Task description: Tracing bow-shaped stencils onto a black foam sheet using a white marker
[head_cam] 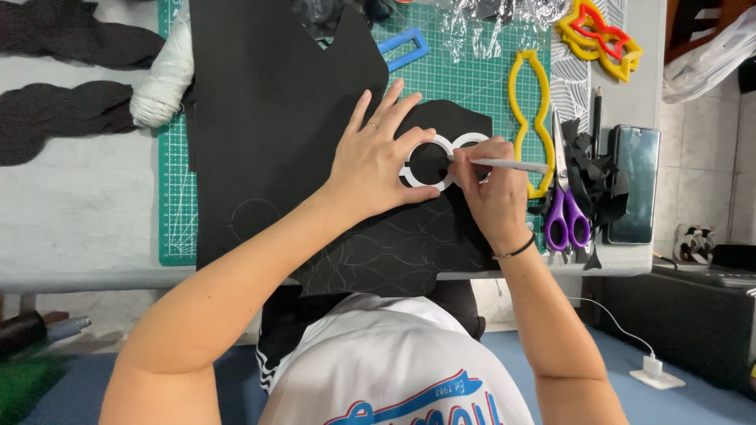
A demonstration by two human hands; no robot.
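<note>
Both hands work over black foam sheet (pixel 268 134): left hand (pixel 376 161), fingers spread, presses a white ring template (pixel 435 160) flat; right hand (pixel 490 193) grips a pen (pixel 504 164) tracing it. Purple scissors (pixel 565 205) lie right of the template.

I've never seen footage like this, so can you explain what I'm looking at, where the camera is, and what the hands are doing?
One camera, worn on a person's head, looks down at their two bare hands. The left hand presses a white ring-shaped template flat on a black sheet. The right hand holds a white pencil with its tip at the template's edge. Under the sheet lies a green cutting mat. To the right are a yellow template, purple-handled scissors and a phone.
</note>
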